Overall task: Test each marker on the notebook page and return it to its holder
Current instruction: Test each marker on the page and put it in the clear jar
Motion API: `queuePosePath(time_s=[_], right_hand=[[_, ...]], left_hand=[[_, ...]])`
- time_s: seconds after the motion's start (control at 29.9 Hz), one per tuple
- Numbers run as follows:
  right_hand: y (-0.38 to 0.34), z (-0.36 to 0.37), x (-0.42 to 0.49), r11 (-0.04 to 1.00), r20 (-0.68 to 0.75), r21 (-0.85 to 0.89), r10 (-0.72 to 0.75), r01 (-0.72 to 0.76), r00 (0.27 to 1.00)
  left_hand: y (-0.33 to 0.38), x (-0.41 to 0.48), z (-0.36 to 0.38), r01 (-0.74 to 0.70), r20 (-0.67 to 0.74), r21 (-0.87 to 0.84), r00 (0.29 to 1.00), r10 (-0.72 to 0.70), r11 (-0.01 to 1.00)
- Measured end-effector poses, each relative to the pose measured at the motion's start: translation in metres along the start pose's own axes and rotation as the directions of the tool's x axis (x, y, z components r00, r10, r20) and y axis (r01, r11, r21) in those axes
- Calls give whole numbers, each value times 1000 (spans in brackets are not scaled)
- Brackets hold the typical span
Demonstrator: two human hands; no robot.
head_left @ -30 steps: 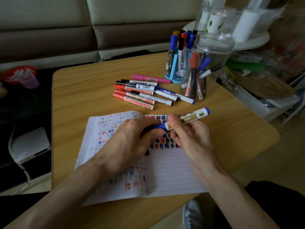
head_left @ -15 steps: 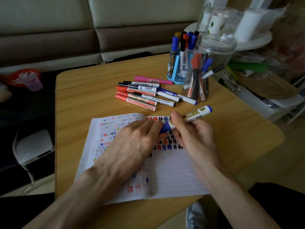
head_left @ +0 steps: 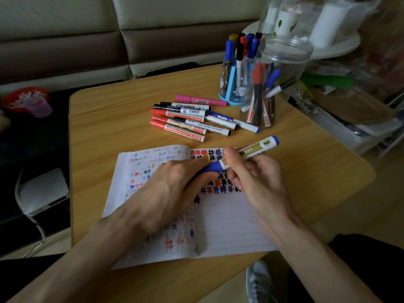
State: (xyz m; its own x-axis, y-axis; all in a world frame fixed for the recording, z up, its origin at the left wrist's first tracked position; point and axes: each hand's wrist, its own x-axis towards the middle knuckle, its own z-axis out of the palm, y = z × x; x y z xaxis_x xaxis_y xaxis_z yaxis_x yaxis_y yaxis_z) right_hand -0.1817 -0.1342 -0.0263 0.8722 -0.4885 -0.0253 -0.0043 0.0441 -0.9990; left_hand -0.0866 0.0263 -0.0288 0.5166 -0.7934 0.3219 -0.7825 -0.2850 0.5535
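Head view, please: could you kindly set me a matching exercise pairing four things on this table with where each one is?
Things:
1 blue-capped marker
2 pink marker
3 clear jar
4 notebook

Places:
A lying open on the table
B gripped by the left hand and right hand
C lying flat beside the blue holder
D standing upright with markers inside

Pairs: 1-B; 2-C; 3-D; 4-A

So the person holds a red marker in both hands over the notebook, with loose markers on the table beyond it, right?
Not quite. The head view shows a blue marker, not red: the left hand grips its cap end and the right hand holds its barrel over the notebook. Loose markers do lie on the table beyond it.
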Motion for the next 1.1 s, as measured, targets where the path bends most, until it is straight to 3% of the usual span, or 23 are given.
queuePosePath(time_s=[0.23, 0.43, 0.57, 0.63, 0.73, 0.84, 1.1], right_hand=[[1, 0, 0, 997, 34, 24, -68, 67, 997], [-4, 5, 1, 992, -12, 51, -114, 114, 993], [-2, 13, -3, 999, -92, 17, -32, 34, 995], [0, 15, -1, 1000, -160, -8, 6, -8, 987], [-3, 11, 2, 999, -124, -28, 33, -37, 992], [-4, 8, 3, 999, -33, -42, -29, 27, 999], [-3, 6, 1, 999, 24, -32, -43, 44, 999]], left_hand=[[1, 2, -10, 67, 109, -130, 993, -53, 989], [5, 6, -1, -9, 32, 58, 999, 7, 998], [9, 8, 1, -74, 35, 315, 997, 66, 946], [14, 7, 3, -107, 56, 344, 994, 93, 933], [14, 7, 3, -95, 57, 267, 995, 82, 959], [6, 6, 4, -87, 52, 162, 995, 79, 983], [1, 3, 3, -48, 88, 17, 995, 46, 999]])
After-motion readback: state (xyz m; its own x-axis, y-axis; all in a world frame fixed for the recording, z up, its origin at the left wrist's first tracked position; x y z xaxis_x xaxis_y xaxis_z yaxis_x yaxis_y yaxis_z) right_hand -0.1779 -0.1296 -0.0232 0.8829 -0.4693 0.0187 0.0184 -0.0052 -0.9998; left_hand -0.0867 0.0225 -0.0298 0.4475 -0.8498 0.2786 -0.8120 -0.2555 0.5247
